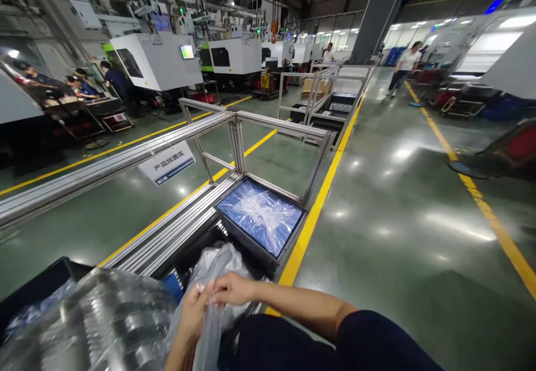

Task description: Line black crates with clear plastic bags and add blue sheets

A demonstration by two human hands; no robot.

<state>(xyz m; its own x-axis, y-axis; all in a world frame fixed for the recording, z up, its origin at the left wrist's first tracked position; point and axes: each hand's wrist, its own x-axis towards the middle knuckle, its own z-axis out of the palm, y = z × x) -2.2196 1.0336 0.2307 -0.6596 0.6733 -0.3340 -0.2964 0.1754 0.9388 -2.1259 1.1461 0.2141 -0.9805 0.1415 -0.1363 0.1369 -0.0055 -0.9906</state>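
Near the bottom middle, my left hand (195,307) is closed on the gathered neck of a translucent plastic bag (213,262). Close against it, my right hand (232,290) pinches the same plastic; its fingertips almost meet the left ones. Part of the bag hangs below my hands, and the rest bunches up beyond them. To the left bulges a large clear bag (121,315) with rows of shiny ribbed pieces showing through it. Just beyond my hands stands a black crate (251,248), its blue contents (238,206) covered with crinkled clear film.
An aluminium frame rail (125,147) with a white sign (167,161) runs along the left. Another black crate (62,270) sits at lower left. Yellow floor lines (326,192) border the walkway. A person (406,66) walks farther back; several others are by machines (154,61).
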